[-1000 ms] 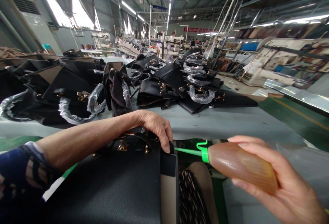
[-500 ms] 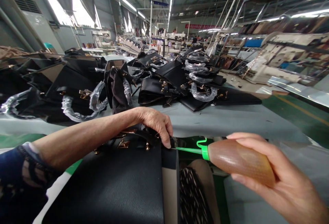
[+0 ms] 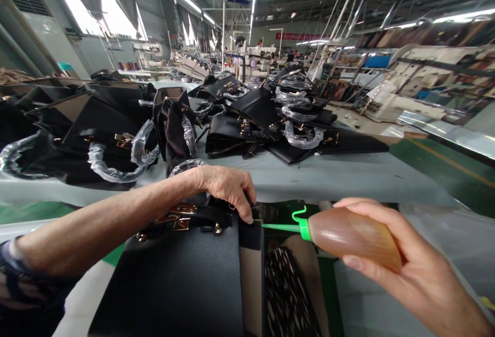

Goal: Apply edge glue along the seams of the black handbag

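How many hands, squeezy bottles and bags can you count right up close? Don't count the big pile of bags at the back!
Hands: 2, the left hand and the right hand
Squeezy bottles: 1, the brown squeeze bottle with a green nozzle
Bags up close: 1, the black bag
Total: 4

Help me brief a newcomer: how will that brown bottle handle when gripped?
The bottle, in the right hand, probably squashes easily: its translucent wall looks like soft plastic. Its rounded body would likely roll if laid down. Its thin green nozzle may flex.
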The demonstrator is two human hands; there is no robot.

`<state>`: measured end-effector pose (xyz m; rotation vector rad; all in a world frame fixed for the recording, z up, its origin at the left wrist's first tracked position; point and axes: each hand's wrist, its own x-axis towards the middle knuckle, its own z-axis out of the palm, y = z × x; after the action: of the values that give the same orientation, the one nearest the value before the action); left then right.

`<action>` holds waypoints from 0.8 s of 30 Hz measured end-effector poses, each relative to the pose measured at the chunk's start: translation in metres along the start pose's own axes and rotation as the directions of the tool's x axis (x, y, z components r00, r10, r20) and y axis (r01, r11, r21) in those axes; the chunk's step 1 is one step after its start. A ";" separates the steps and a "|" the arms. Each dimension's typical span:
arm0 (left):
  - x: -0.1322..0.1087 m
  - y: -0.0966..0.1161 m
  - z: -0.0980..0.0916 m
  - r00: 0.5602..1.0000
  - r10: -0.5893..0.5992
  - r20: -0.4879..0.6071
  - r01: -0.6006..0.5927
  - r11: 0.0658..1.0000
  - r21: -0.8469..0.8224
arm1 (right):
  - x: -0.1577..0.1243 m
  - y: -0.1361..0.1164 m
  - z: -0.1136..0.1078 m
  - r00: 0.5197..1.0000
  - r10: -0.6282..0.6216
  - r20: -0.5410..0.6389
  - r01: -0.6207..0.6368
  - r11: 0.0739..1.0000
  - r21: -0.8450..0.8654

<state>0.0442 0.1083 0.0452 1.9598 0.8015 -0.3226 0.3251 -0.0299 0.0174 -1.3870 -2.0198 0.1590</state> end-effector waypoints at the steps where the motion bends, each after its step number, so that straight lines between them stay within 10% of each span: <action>1: -0.001 0.000 0.000 1.000 0.006 -0.008 -0.006 1.000 0.009 | 0.001 -0.001 0.000 1.000 0.006 -0.007 -0.006 1.000 0.003; 24: -0.005 -0.007 0.001 0.997 0.001 -0.082 0.002 0.999 0.043 | 0.007 -0.006 0.003 0.996 -0.020 0.083 0.017 0.999 0.039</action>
<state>0.0358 0.1079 0.0429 2.0237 0.8540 -0.2634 0.3169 -0.0258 0.0212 -1.3584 -2.0865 0.2498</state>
